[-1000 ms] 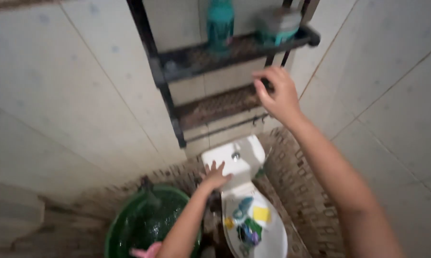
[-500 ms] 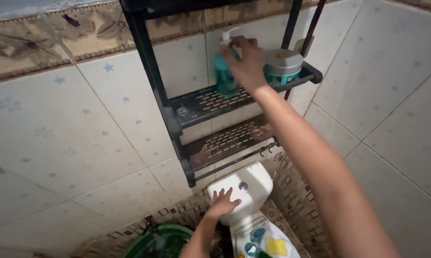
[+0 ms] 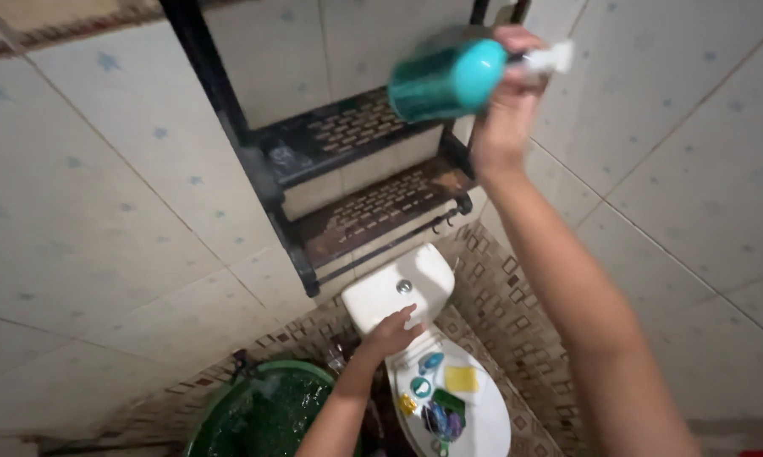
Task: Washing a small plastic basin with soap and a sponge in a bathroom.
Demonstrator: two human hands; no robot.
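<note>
My right hand (image 3: 504,93) is raised in front of the black wall rack (image 3: 330,161) and grips a teal pump bottle (image 3: 445,78), tipped on its side with its white pump pointing right. Below, my left hand (image 3: 390,332) rests with fingers spread on the front edge of the white toilet tank (image 3: 390,292), next to the silver flush button (image 3: 405,287). The closed toilet lid (image 3: 483,415) carries a yellow sponge (image 3: 462,378) and several small coloured items.
A green tub (image 3: 263,415) with water stands on the floor left of the toilet. The rack's two perforated shelves hang above the tank. Pale tiled walls close in on both sides, with a brown mosaic band low down.
My right hand has lifted the teal bottle off the rack shelf and tipped it sideways. The view has dropped lower. My left hand stays on the tank.
</note>
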